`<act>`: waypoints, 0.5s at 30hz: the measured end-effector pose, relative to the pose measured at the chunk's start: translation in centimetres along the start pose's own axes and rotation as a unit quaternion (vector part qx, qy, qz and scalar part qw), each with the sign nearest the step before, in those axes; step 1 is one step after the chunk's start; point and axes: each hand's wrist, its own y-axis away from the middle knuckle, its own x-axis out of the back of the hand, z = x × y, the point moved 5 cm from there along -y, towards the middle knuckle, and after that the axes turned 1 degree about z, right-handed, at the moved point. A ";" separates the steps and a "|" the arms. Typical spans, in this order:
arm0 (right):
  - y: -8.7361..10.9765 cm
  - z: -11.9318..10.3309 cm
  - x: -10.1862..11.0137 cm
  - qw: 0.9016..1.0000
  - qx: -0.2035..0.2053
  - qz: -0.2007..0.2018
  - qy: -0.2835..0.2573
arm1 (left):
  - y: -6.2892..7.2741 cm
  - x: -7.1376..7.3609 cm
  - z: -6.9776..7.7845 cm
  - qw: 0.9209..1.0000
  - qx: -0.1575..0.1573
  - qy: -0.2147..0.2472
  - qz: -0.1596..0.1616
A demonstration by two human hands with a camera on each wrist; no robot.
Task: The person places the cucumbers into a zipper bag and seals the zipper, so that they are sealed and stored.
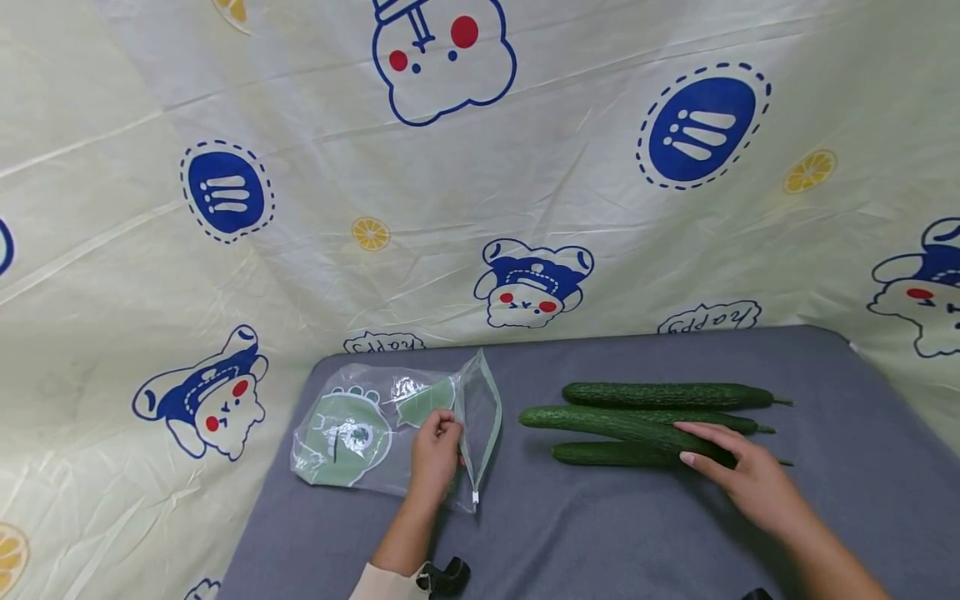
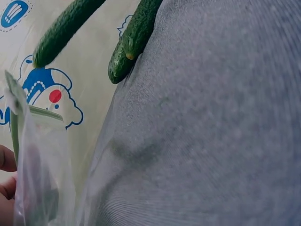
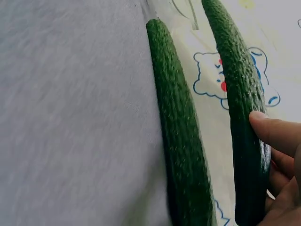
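My left hand (image 1: 435,454) pinches the rim of a clear zip bag (image 1: 408,475) with green cartoon prints. The bag lies on its side on the left of the table, its mouth spread apart toward the right. My right hand (image 1: 757,483) grips a long dark green cucumber (image 1: 600,419) between thumb and fingers. That cucumber is raised above the others, as the right wrist view shows with the held cucumber (image 3: 242,89). Around it lie a back cucumber (image 1: 667,394), a partly covered middle cucumber (image 1: 727,420) and a front cucumber (image 1: 615,454).
A grey cloth (image 1: 540,533) covers the table. Behind it hangs a pale curtain (image 1: 315,275) with cartoon prints, reaching down to the table's back edge. A black wrist strap (image 1: 447,577) is on the left forearm. The bag's white slider (image 1: 475,497) sits at its near corner.
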 end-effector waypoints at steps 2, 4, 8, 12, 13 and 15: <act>-0.1 -0.5 -0.1 1.000 0.008 0.003 0.001 | 0.1 -0.2 0.2 1.000 0.000 0.008 -0.004; -0.1 -1.1 -0.3 1.000 0.018 0.008 0.001 | 0.1 -0.3 0.3 1.000 0.003 0.011 -0.011; -0.3 -2.1 -0.5 0.999 0.035 0.019 0.002 | 0.2 -0.6 0.4 1.000 0.011 0.015 -0.025; -0.6 -2.8 -0.7 0.999 0.048 0.025 0.005 | 0.5 -0.7 0.6 0.999 0.016 0.023 -0.033; -0.7 -3.0 -0.7 0.998 0.051 0.026 0.005 | 0.6 -0.8 0.6 0.999 0.018 0.027 -0.036; -0.8 -3.3 -0.9 0.998 0.061 0.029 0.008 | 0.7 -0.8 0.7 0.998 0.019 0.030 -0.042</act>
